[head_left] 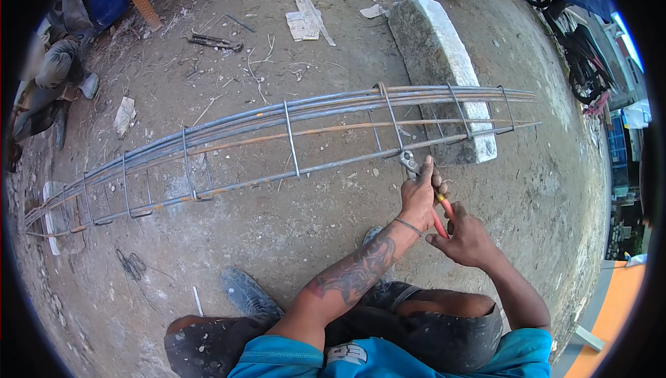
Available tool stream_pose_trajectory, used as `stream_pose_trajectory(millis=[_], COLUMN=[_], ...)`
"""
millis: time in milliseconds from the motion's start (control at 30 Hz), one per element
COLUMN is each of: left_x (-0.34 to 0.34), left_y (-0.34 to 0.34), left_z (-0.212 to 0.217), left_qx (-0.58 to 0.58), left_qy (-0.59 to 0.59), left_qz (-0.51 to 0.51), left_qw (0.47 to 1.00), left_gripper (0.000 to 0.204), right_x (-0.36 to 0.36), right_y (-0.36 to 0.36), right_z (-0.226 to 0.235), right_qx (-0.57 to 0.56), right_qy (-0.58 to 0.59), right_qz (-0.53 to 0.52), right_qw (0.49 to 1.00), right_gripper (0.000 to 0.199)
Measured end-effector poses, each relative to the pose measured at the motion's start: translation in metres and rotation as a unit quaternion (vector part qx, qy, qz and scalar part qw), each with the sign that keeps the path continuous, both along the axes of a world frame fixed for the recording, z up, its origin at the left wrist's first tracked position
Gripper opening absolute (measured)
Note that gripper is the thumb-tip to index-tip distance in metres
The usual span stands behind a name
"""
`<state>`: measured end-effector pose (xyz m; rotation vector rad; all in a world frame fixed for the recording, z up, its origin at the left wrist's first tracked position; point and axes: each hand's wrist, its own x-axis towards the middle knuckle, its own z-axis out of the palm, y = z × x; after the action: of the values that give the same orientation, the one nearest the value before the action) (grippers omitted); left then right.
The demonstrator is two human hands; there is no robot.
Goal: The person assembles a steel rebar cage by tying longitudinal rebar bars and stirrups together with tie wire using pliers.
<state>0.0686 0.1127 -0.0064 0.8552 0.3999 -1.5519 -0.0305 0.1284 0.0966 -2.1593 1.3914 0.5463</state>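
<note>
A long rebar cage (297, 134) runs from left to right in front of me, its grey and rusty bars joined by several thin stirrups. Steel pincers (409, 163) with red handles meet the near bar with their jaws, beside the foot of a stirrup (390, 116). My left hand (418, 196) is closed around the pincers close below the jaws, thumb pointing up. My right hand (466, 238) grips the red handles lower down. Whether tie wire sits in the jaws is too small to tell.
A concrete block (440, 38) supports the cage's right end; a pale block (52, 198) lies under its left end. Loose wire (130, 264) and a dark tool (215, 42) lie on the dirt. Another person's leg (62, 66) shows at far left. Motorcycles stand at upper right.
</note>
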Motion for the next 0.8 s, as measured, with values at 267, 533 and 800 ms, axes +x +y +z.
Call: stream_pose_trajectory(millis=[267, 533, 800], left_x=[0.000, -0.022, 0.147], left_y=[0.009, 0.027, -0.033], left_z=[-0.005, 0.022, -0.002], left_qx=[-0.196, 0.025, -0.091], left_qy=[0.154, -0.421, -0.922], left_qz=[0.004, -0.134, -0.072], left_qw=[0.968, 0.897, 0.368], left_gripper=[0.036, 0.048, 0.066], right_x=[-0.038, -0.012, -0.014], right_y=[-0.022, -0.034, -0.062], right_z=[-0.023, 0.015, 0.002], right_qx=[0.562, -0.142, -0.200], right_qy=[-0.290, 0.080, 0.112], right_qz=[-0.437, 0.107, 0.135], right_qw=[0.640, 0.981, 0.964], right_gripper=[0.023, 0.021, 0.020])
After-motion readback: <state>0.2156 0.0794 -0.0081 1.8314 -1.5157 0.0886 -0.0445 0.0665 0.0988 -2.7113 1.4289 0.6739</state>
